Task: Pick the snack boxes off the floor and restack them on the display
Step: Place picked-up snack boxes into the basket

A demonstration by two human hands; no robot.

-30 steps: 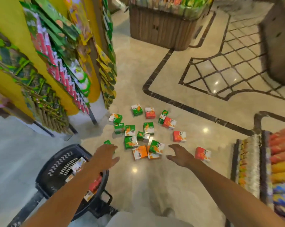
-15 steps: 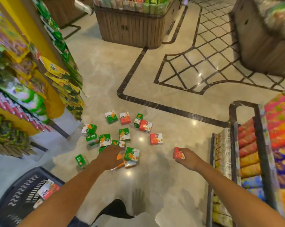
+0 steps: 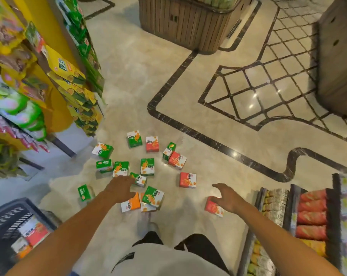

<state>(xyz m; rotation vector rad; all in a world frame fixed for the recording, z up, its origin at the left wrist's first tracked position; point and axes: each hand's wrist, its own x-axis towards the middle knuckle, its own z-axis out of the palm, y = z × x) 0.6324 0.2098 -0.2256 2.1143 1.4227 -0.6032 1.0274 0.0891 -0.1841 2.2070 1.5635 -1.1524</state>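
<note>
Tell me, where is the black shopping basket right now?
In the head view, the black basket sits on the floor at the bottom-left corner, beside the person's left arm, with a few snack boxes inside.

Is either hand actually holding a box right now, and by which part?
Neither. The left hand hovers open over the green boxes; the right hand reaches with spread fingers above the red box, not gripping it.

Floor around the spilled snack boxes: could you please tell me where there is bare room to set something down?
Bare floor lies between the left hand and right hand, below the lone red box, and beyond the dark inlay strip. It is crowded among the green boxes ahead of the left hand.
</note>
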